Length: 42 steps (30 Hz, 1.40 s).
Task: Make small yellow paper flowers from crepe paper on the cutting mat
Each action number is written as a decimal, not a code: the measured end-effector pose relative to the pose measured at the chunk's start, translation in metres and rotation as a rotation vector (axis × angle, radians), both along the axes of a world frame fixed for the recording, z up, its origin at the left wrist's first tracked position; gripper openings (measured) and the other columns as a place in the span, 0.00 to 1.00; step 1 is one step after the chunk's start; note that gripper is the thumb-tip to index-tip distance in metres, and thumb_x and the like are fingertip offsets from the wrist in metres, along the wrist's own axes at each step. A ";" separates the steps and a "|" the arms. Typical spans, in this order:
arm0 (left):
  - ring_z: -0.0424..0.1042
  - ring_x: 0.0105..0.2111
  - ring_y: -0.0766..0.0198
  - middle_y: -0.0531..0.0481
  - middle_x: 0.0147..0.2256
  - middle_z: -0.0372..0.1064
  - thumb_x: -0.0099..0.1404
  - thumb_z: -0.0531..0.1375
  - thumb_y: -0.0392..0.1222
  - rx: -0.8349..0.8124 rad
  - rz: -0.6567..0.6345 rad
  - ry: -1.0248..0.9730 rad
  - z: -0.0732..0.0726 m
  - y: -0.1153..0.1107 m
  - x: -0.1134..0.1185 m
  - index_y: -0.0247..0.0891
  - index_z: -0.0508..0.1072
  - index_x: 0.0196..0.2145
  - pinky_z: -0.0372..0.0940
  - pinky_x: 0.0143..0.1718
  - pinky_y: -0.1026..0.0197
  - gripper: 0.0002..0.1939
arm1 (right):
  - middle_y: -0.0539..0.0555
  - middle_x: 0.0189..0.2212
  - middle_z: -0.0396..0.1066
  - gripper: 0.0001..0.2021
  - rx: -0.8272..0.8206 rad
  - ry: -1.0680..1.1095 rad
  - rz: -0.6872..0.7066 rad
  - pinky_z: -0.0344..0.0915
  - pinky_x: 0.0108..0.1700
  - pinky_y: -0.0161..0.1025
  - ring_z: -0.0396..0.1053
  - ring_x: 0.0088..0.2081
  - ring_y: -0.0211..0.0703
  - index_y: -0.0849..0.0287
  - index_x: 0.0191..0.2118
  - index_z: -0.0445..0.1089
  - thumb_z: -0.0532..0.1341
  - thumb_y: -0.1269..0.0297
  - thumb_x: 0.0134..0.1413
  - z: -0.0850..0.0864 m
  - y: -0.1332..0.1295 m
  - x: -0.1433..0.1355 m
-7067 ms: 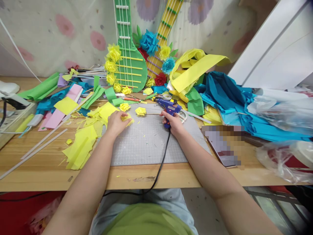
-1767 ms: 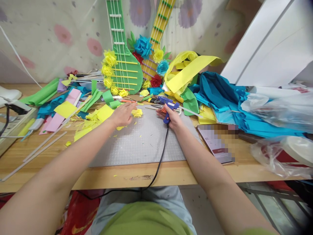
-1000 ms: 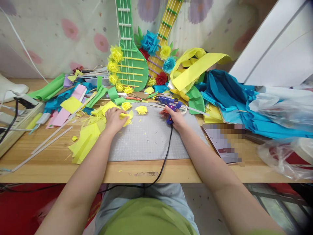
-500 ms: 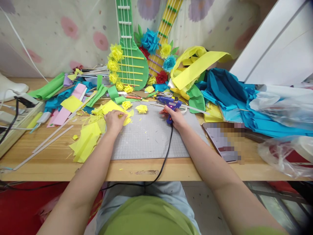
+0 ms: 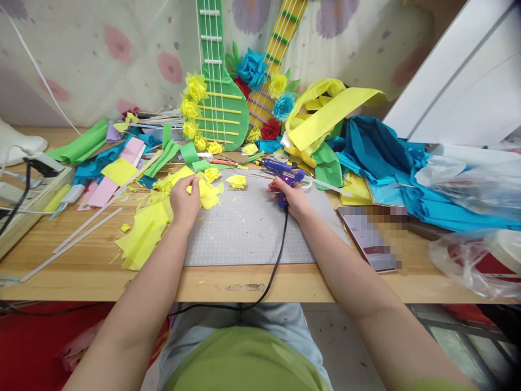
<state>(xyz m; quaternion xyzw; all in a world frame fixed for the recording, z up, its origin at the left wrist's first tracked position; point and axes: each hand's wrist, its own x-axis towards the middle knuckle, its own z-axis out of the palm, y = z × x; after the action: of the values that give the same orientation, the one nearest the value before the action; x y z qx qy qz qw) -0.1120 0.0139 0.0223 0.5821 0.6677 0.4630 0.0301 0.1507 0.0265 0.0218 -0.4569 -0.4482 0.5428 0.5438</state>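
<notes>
My right hand grips a blue hot glue gun, its white glue stick sticking out toward the right. My left hand is held closed in a pinch over the left edge of the grey cutting mat. A speck of yellow shows between its fingers, but whether it is held paper or paper behind is unclear. Yellow petal pieces lie just right of that hand. Two yellow paper flowers, a nearer one and another, rest toward the mat's back. Cut yellow crepe paper spreads beside my left forearm.
A green paper instrument with yellow flowers leans at the back beside a yellow one. Blue crepe paper and a phone lie to the right. The gun's black cord crosses the mat. A power strip sits left.
My left hand has drawn slightly left, away from the yellow petal pieces, and its fingers have turned upward. My right hand keeps the glue gun in nearly the same place.
</notes>
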 end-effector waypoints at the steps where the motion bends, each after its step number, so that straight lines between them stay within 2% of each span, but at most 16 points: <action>1: 0.70 0.34 0.62 0.47 0.34 0.72 0.60 0.50 0.45 -0.015 -0.034 -0.109 0.002 -0.002 0.004 0.37 0.71 0.37 0.64 0.37 0.59 0.14 | 0.49 0.26 0.70 0.15 0.011 0.003 0.019 0.60 0.22 0.30 0.69 0.26 0.34 0.57 0.26 0.67 0.65 0.51 0.37 0.002 -0.003 -0.001; 3: 0.70 0.28 0.66 0.49 0.29 0.72 0.59 0.52 0.46 -0.068 -0.141 -0.313 0.003 -0.005 0.014 0.36 0.70 0.38 0.65 0.32 0.62 0.14 | 0.49 0.25 0.69 0.15 0.033 -0.021 0.092 0.57 0.20 0.30 0.66 0.23 0.32 0.58 0.26 0.68 0.65 0.52 0.37 0.004 -0.009 -0.003; 6: 0.70 0.23 0.67 0.50 0.27 0.72 0.54 0.57 0.45 -0.199 -0.316 -0.556 -0.001 -0.009 0.030 0.35 0.67 0.40 0.65 0.26 0.64 0.16 | 0.46 0.17 0.64 0.15 0.047 -0.148 0.212 0.54 0.19 0.30 0.58 0.17 0.29 0.59 0.23 0.68 0.64 0.51 0.39 0.003 -0.016 -0.007; 10: 0.72 0.24 0.64 0.47 0.28 0.73 0.51 0.60 0.47 -0.392 -0.415 -0.711 -0.007 -0.012 0.043 0.35 0.66 0.30 0.64 0.20 0.66 0.13 | 0.45 0.13 0.62 0.13 0.055 -0.341 0.221 0.53 0.18 0.31 0.55 0.16 0.29 0.58 0.22 0.68 0.65 0.52 0.37 -0.005 -0.017 -0.011; 17: 0.70 0.20 0.68 0.48 0.24 0.72 0.50 0.62 0.44 -0.449 -0.385 -0.765 -0.007 -0.013 0.044 0.34 0.66 0.26 0.64 0.18 0.68 0.11 | 0.47 0.20 0.67 0.14 0.117 -0.462 0.146 0.61 0.28 0.34 0.64 0.26 0.36 0.55 0.29 0.70 0.65 0.52 0.37 -0.011 -0.015 -0.011; 26: 0.69 0.20 0.68 0.48 0.24 0.72 0.49 0.62 0.44 -0.442 -0.385 -0.797 -0.005 -0.014 0.044 0.33 0.66 0.27 0.63 0.18 0.68 0.12 | 0.48 0.19 0.64 0.21 0.112 -0.734 0.195 0.59 0.31 0.36 0.63 0.27 0.39 0.59 0.35 0.71 0.60 0.46 0.40 -0.002 -0.018 -0.013; 37: 0.69 0.20 0.68 0.47 0.24 0.72 0.49 0.62 0.45 -0.457 -0.413 -0.748 -0.009 -0.013 0.044 0.33 0.66 0.28 0.62 0.18 0.69 0.13 | 0.48 0.18 0.63 0.21 0.128 -0.696 0.175 0.59 0.31 0.36 0.63 0.27 0.39 0.58 0.35 0.71 0.60 0.46 0.40 -0.004 -0.017 -0.013; 42: 0.70 0.21 0.68 0.47 0.24 0.72 0.50 0.61 0.44 -0.465 -0.424 -0.704 -0.011 -0.012 0.044 0.34 0.66 0.28 0.62 0.18 0.68 0.12 | 0.48 0.19 0.64 0.19 0.134 -0.648 0.176 0.59 0.30 0.36 0.63 0.27 0.39 0.57 0.31 0.71 0.61 0.46 0.39 -0.008 -0.015 -0.013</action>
<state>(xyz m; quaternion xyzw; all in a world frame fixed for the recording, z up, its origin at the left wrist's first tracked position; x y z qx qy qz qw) -0.0676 0.0021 0.0112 0.4911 0.5695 0.4538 0.4781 0.1374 0.0111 0.0137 -0.5286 -0.6699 0.3835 0.3531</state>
